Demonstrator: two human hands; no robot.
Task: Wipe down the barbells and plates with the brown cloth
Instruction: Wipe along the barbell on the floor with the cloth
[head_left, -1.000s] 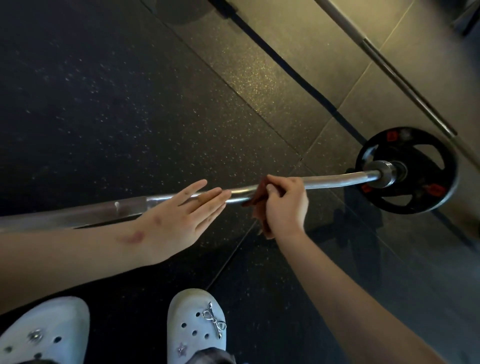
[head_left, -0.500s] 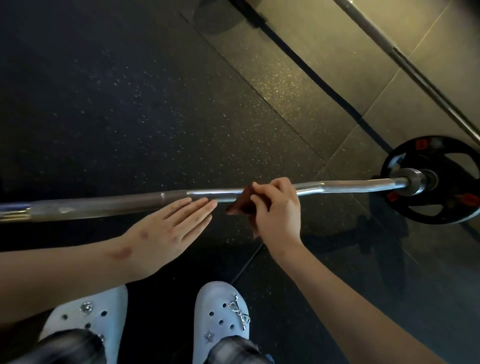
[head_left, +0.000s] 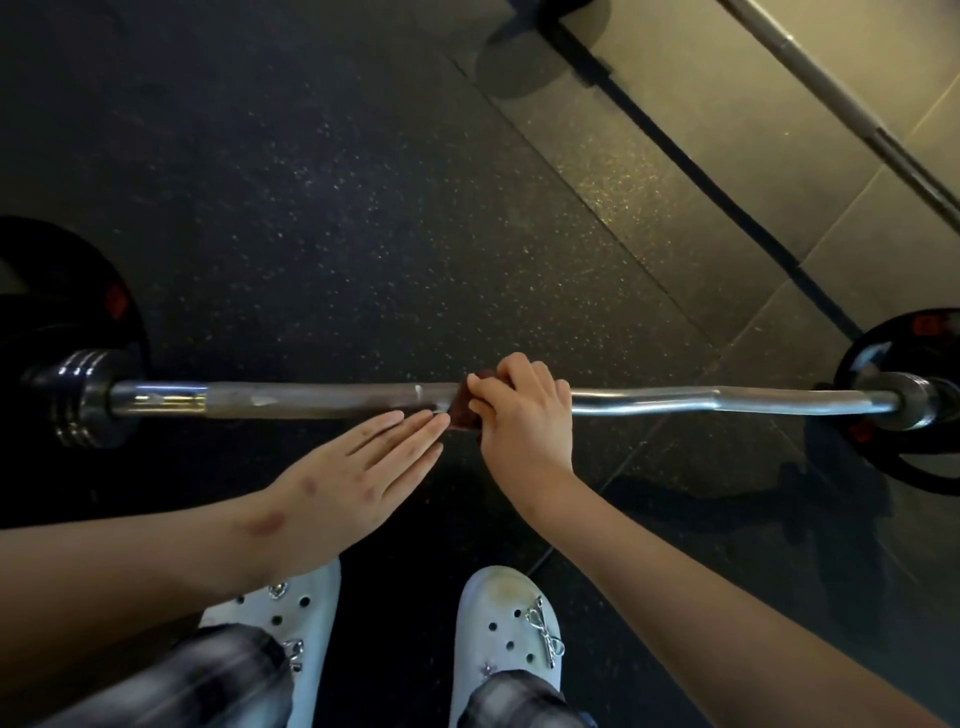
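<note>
The curl bar is spanning the speckled rubber floor, with open mat lying beyond it and a black plate capping its right end. The right hand is curling over the bar's middle, clamping the brown cloth against it. The left hand is hovering flat, fingers straight and together, tips just beside the cloth.
</note>
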